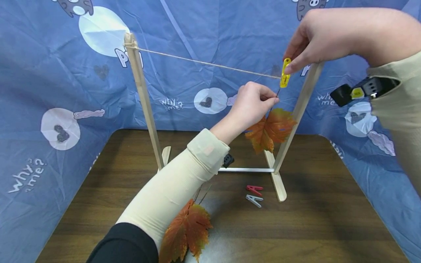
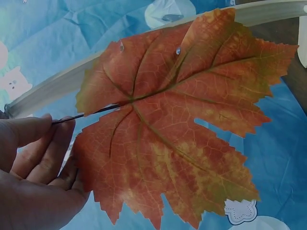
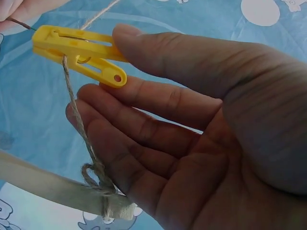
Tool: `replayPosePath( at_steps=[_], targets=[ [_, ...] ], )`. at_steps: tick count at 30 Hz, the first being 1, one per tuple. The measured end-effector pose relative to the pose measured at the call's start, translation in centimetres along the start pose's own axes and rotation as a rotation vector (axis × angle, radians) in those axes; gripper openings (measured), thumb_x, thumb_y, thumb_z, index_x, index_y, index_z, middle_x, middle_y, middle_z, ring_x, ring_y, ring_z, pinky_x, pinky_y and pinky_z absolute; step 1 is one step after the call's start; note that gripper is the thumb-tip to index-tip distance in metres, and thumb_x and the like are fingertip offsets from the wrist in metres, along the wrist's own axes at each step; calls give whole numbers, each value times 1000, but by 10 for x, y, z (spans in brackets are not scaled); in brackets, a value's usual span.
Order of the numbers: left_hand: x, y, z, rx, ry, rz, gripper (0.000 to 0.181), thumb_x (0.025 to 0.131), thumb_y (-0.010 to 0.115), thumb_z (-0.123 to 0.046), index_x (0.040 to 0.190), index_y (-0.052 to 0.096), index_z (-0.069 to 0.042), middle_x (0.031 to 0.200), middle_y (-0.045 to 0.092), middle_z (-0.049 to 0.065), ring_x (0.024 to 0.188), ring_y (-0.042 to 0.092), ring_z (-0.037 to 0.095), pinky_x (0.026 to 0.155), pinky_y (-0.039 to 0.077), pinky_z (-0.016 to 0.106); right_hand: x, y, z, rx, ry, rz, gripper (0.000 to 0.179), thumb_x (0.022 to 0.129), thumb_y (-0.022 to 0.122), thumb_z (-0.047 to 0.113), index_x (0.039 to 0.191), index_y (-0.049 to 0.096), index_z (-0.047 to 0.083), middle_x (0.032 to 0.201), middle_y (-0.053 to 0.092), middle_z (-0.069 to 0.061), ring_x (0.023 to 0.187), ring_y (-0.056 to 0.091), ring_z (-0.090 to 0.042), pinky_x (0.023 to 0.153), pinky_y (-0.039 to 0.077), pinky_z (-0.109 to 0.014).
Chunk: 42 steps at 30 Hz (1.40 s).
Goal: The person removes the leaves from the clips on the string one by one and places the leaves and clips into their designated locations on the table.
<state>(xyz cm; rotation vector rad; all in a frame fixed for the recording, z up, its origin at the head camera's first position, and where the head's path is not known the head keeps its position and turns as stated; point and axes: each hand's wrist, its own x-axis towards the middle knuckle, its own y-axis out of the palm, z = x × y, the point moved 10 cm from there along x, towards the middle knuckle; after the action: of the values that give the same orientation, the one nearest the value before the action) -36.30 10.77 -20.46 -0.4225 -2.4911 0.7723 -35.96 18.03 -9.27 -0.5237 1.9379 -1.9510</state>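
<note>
Between thumb and index finger my left hand [image 1: 253, 104] pinches the thin dark stem of an orange-red artificial leaf [image 1: 271, 128], which hangs below the twine [image 1: 210, 64]. In the left wrist view the leaf [image 2: 182, 100] spreads out to the right of the fingers. My right hand [image 1: 325, 40] holds a yellow clothespin [image 1: 285, 73] by its handle ends, near the right post. The right wrist view has the clothespin [image 3: 76, 50] sitting across the twine [image 3: 76, 105], with the stem's tip at its nose.
Two wooden posts [image 1: 141, 87] hold the twine, joined low down by a white rod [image 1: 246, 170]. A red clothespin [image 1: 254, 189] and a white clothespin [image 1: 254, 200] lie on the brown table [image 1: 312, 219]. Another leaf [image 1: 187, 232] lies at the front, partly behind my left sleeve.
</note>
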Motion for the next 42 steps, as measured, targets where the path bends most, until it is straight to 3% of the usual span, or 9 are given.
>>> replayPosePath(
  at_steps=[8,15,21,32,42],
  targets=[
    [0,-1,0,14,4,-12,16,98,72,-19,105,81,-8,93,76,-5,82,65,5,70,48,19,-3,-4,2,-29,-5,-30,27,94,75,14,108,75,-9,96,72,-24,80,60,-33,72,57,-46],
    [-2,-1,0,25,7,-11,16,98,72,-19,105,81,-8,93,76,-4,82,65,5,70,48,19,-8,-13,3,-66,-52,-112,22,93,76,11,103,77,-8,91,72,-24,73,58,-30,54,47,-19],
    [-4,-2,0,35,21,-21,16,98,72,-19,104,81,-8,93,76,-3,82,65,6,69,47,19,-11,-21,-2,-67,-62,-172,19,95,74,10,104,77,-6,88,72,-23,74,55,-31,52,46,-19],
    [-13,-4,5,58,29,-15,15,98,72,-19,104,81,-9,94,76,-4,87,65,5,76,47,18,-17,-34,-13,-26,-74,-243,24,96,70,5,115,71,-10,101,69,-32,75,55,-34,49,41,-17],
    [-25,-8,8,52,36,-12,14,98,72,-18,101,81,-9,94,76,-4,90,65,6,78,47,20,-25,-45,-16,-11,-121,-313,23,97,69,2,116,72,-9,99,70,-29,67,51,-16,51,40,-16]
  ],
)
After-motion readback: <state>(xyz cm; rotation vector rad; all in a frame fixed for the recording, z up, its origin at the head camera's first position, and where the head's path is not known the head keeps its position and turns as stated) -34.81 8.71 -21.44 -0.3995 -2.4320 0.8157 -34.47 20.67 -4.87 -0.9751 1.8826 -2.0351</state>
